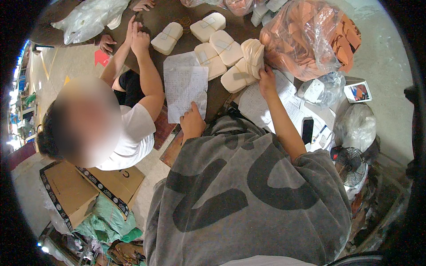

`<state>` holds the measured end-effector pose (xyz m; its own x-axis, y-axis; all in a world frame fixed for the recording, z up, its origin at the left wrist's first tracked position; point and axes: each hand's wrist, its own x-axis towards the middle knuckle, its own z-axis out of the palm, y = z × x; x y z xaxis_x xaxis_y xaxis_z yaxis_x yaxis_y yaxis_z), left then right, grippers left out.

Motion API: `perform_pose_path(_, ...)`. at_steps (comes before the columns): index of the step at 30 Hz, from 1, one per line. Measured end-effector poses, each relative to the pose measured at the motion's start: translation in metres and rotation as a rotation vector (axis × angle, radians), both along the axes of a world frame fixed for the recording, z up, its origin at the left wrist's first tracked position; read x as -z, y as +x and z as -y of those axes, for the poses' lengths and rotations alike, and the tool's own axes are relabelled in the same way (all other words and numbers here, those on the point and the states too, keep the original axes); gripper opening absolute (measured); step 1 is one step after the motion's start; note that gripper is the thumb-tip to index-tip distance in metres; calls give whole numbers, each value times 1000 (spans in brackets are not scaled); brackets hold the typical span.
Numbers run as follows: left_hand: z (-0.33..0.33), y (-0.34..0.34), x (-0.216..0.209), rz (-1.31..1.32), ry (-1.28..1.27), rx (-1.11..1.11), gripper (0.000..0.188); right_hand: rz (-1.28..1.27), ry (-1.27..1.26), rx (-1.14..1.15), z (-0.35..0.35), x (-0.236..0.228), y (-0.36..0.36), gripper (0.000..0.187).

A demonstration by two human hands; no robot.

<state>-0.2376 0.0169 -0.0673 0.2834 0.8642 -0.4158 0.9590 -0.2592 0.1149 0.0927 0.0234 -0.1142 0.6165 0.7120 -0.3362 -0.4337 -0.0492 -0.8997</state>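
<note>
My left hand (193,124) rests on the lower part of a handwritten paper sheet (182,86), its index finger stretched out on the writing and nothing held. A fanned stack of cream oblong pieces (253,55) is gripped at its lower right edge by my right hand (267,82). Beside that stack lie several rubber-banded bundles of the same pieces, among them one bundle (236,79) just left of my right hand and another (226,44) farther off. Some bundles carry small paper slips under their bands.
A clear bag of orange pieces (306,40) bulks at the far right. More papers (284,95), a black phone (307,130) and a fan (350,164) are on my right. A person in a white shirt (137,133) sits at left, hands together over the table; other hands show beyond.
</note>
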Motion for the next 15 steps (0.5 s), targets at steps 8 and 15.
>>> perform_pose_path(8,1,0,-4,37,-12,-10,78,45,-31,-50,1,7,3,49)
perform_pose_path(15,2,0,-4,60,-14,-41,80,92,-26,-97,1,9,9,49)
